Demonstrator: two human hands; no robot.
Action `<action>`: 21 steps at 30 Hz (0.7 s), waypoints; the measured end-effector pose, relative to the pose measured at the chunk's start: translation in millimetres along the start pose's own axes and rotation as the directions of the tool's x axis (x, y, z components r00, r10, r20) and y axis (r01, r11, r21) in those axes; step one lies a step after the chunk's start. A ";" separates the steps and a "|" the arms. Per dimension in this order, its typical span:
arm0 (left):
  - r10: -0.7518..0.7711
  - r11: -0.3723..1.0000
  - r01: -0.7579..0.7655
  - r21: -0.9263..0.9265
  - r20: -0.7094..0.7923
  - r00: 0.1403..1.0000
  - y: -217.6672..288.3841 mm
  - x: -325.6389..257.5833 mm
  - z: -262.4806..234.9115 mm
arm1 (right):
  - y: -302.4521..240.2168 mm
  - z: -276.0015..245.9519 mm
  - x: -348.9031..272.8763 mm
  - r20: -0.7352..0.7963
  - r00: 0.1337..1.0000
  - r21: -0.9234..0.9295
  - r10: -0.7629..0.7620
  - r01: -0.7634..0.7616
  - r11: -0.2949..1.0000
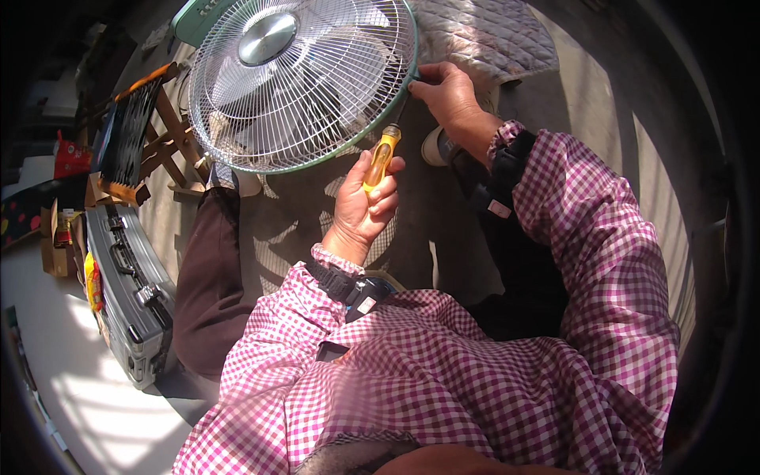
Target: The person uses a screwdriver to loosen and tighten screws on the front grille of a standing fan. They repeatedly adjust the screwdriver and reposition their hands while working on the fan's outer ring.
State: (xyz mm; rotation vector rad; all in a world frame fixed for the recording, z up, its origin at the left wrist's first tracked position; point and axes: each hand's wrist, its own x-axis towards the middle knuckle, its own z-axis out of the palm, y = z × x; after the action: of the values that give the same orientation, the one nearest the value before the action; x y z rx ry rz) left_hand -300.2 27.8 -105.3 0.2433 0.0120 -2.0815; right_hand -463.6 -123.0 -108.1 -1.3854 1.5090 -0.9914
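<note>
A fan (301, 79) with a white wire grille, a green rim and a shiny round centre cap lies tilted in front of me. My left hand (362, 207) is closed around the yellow handle of a screwdriver (381, 154), whose thin shaft points up toward the rim at the fan's lower right. At that same edge, my right hand (447, 91) pinches the green rim, fingers curled over it. Both wrists carry black straps over pink checked sleeves.
A wooden folding stool (150, 134) stands to the left of the fan. Below it, a grey metal case (131, 293) lies on the floor. A quilted grey cloth (483, 32) is behind the fan. My leg in brown trousers (207, 277) stretches under the fan.
</note>
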 end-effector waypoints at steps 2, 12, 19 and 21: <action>0.098 0.954 -0.063 0.291 -0.106 0.990 -2.1 3.6 -3.6 | -0.2 -2.1 1.2 0.012 1.000 0.014 -0.025 0.025 1.000; 0.289 -0.948 0.142 0.286 0.581 0.761 3.3 9.4 -7.6 | -3.6 3.9 -0.3 -0.019 1.000 0.149 -0.008 0.011 0.989; 0.372 0.902 -0.301 0.310 -0.204 0.905 -10.2 6.4 -5.4 | -8.9 4.7 -2.5 -0.021 0.999 0.088 0.041 -0.039 0.995; 0.230 0.971 -0.201 0.129 -0.271 0.935 -7.3 4.3 -9.5 | -7.4 5.2 -1.9 -0.029 0.999 0.073 0.032 -0.030 0.997</action>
State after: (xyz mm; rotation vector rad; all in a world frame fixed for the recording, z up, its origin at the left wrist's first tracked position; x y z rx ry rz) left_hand -307.0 28.8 -116.1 0.5790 0.0539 -1.8150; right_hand -456.2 -121.7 -102.8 -1.2974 1.4972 -1.0421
